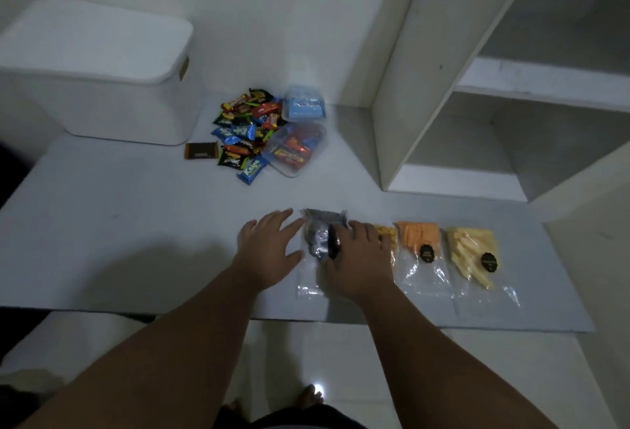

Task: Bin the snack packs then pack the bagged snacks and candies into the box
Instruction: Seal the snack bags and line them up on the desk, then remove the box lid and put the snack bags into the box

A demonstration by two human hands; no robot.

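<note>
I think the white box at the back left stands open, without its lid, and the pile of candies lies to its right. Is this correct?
Not quite. In the head view the white box is closed, with its lid on. The pile of candies does lie to its right.

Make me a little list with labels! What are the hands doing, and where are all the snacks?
left hand: open, fingers spread, at the left edge of the dark candy bag
right hand: resting on the same bag
row to the right: small yellow bag partly hidden, orange snack bag, pale yellow snack bag
snack packs: loose pile farther back, beside a clear tub
white box: back left, lid on
</note>
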